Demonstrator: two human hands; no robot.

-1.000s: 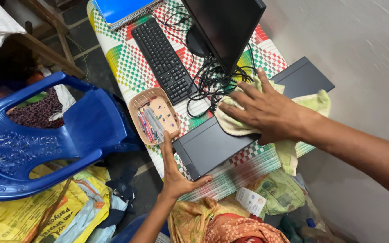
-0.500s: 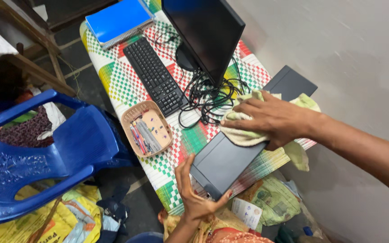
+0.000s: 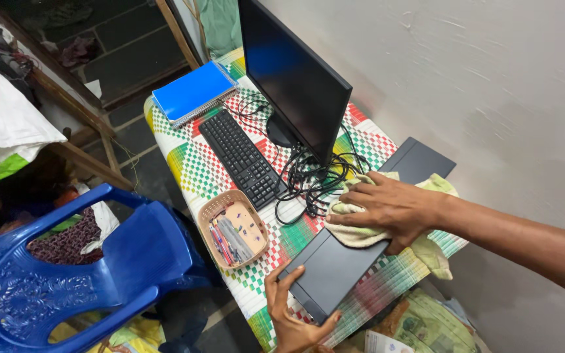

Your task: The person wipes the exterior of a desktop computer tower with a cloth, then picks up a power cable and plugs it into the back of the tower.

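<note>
Checkered woven mat, green/red/yellow/white, covers the table (image 3: 194, 167), which sits tight vs. a pale plaster wall (image 3: 479, 85). On it lies a flat dark-grey computer case (image 3: 335, 265), long and slim, matte top w/ a thin seam line across it, running diagonally from the near table edge back toward the wall; its far end shows past my wrist. My right hand (image 3: 390, 206) lies palm-down on a pale yellow-green cloth (image 3: 361, 232), fingers spread and pressing it onto the case's middle; rest of the cloth trails off over the table edge. My left hand (image 3: 292, 310) is at the case's near corner, fingers open and splayed, thumb on one side of the corner and fingertips up on the top, bracing more than gripping. Just left of the case sits a small tan plastic basket (image 3: 233, 229) w/ pens and bits inside. Behind it a black keyboard (image 3: 240, 157), then a black monitor (image 3: 292, 72), screen dark, w/ a tangle of black cables (image 3: 308, 180) at its base, near my right fingers. Blue spiral notebook (image 3: 194, 91) at the table's far end. Blue plastic chair (image 3: 80, 274) stands beside the table, to my left.
</note>
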